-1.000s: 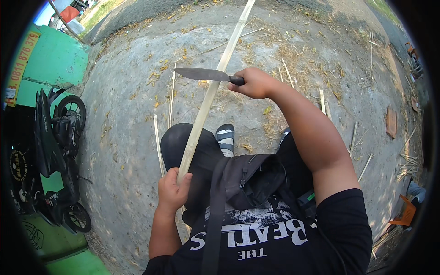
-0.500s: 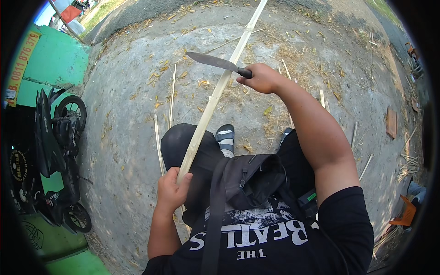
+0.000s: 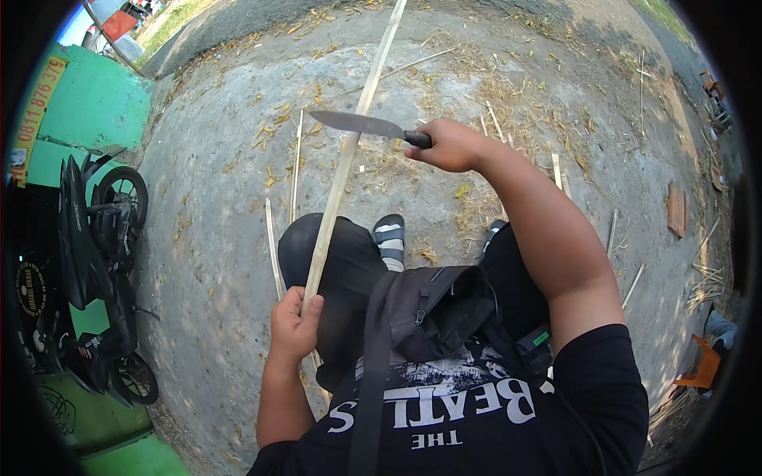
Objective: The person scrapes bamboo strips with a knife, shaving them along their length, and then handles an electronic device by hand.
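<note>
My left hand point(image 3: 294, 325) is closed round the near end of a long, pale bamboo strip point(image 3: 336, 193), beside my left knee. From there the strip slants away and slightly right, past the top edge of the view. A machete point(image 3: 357, 123) with a broad dark blade and a black handle is in my right hand point(image 3: 444, 145), its fingers wrapped round the handle. The blade lies across the strip about midway along it, its tip pointing left. Whether the edge bites into the bamboo I cannot tell.
Thin bamboo strips point(image 3: 297, 170) lie on the concrete ground point(image 3: 214, 230) with dry leaves and shavings. A black bag point(image 3: 444, 309) rests in my lap. To the left, a motorcycle point(image 3: 103, 238) stands by a green wall point(image 3: 99, 95). An orange chair point(image 3: 700, 363) is at the right.
The bamboo strip's far part has swung left and the strip looks turned more edge-on. My right hand and the machete have shifted slightly left and nearer. My left hand keeps its hold.
</note>
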### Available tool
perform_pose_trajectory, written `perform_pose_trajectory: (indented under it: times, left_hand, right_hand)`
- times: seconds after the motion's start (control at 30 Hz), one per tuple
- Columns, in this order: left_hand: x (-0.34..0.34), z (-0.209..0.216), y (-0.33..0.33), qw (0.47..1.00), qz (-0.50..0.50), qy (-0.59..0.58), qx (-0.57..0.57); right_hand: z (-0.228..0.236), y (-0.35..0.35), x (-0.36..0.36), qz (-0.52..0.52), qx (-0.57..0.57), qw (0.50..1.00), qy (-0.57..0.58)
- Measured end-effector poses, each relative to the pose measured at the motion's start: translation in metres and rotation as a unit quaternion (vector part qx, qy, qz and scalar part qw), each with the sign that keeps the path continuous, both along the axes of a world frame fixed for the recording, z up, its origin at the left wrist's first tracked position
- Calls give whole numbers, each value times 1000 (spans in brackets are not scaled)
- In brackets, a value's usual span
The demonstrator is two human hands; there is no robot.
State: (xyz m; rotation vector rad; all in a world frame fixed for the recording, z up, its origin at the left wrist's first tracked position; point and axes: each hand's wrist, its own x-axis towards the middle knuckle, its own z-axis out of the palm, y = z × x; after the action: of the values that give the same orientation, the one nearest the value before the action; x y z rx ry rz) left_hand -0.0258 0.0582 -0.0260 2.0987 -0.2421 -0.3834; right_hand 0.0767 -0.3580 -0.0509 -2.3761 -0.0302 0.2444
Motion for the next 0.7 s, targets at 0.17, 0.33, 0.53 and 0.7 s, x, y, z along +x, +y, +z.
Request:
perform_pose_trajectory:
  times: [0.17,0.33,0.53,0.7]
  left_hand:
    - [-1,0,2,1000,5,4,-2]
    - [-2,10,-8,998,-16,-32,50]
    - [0,8,-8,997,-12,-43,62]
    - [-3,10,-4,996,-19,-52,74]
  right_hand:
    - [21,40,-9,105,-64,992,19]
    - [6,-18,3,-47,-48,998,17]
    - [12,25,-8,64,-71,995,-12]
    - [11,17,1,-8,-52,999,-8]
